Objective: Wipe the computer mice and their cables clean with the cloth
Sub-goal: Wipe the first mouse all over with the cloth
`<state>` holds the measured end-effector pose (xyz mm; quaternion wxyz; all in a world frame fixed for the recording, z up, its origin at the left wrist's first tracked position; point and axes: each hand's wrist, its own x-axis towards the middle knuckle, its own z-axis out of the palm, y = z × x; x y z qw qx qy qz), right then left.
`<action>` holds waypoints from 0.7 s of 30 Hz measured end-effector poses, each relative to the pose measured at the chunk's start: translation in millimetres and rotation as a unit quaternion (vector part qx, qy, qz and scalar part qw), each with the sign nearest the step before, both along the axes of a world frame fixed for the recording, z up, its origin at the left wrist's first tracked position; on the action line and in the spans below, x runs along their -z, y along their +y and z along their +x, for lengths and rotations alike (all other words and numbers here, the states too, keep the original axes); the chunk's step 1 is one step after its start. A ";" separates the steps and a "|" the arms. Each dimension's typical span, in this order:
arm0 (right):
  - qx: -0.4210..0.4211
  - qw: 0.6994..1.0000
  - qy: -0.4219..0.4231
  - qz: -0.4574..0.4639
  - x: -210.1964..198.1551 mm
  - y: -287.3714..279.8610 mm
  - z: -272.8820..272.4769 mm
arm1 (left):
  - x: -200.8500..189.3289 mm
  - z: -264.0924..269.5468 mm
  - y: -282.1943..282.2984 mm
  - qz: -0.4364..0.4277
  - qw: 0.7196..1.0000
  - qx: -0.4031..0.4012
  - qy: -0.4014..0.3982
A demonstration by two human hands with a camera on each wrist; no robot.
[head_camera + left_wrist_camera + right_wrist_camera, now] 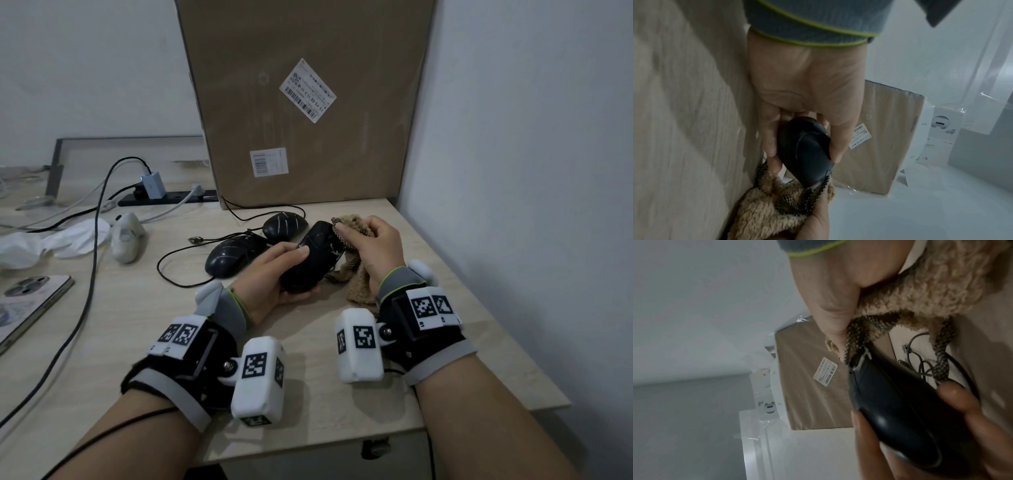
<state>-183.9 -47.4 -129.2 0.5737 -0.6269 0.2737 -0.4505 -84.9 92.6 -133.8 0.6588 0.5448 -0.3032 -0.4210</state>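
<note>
My left hand (pixel 284 270) grips a black computer mouse (pixel 310 260) lifted off the desk, thumb on its top and fingers under it; the same mouse (pixel 805 152) fills the left wrist view and shows as the mouse (pixel 898 410) in the right wrist view. My right hand (pixel 370 246) holds a fluffy tan cloth (pixel 356 274) with a dark woven border against the mouse's front end. The cloth (pixel 772 211) bunches below the mouse, and the cloth (pixel 931 285) hangs from my right palm. Two more black mice (pixel 234 255) (pixel 285 224) lie on the desk behind, with thin black cables (pixel 178 270) looped around them.
A large cardboard box (pixel 305 102) stands against the wall at the back. A white mouse (pixel 127 236), white tissue (pixel 51 243), a phone (pixel 27 305), a power strip (pixel 171 197) with chargers and thick cables (pixel 92 246) lie on the left. The right wall is near the desk edge (pixel 496 308).
</note>
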 end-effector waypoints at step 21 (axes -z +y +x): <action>-0.058 0.998 -0.004 -0.034 3.3 7.7 4.9 | 1.0 1.5 -0.5 0.008 0.999 -0.043 0.003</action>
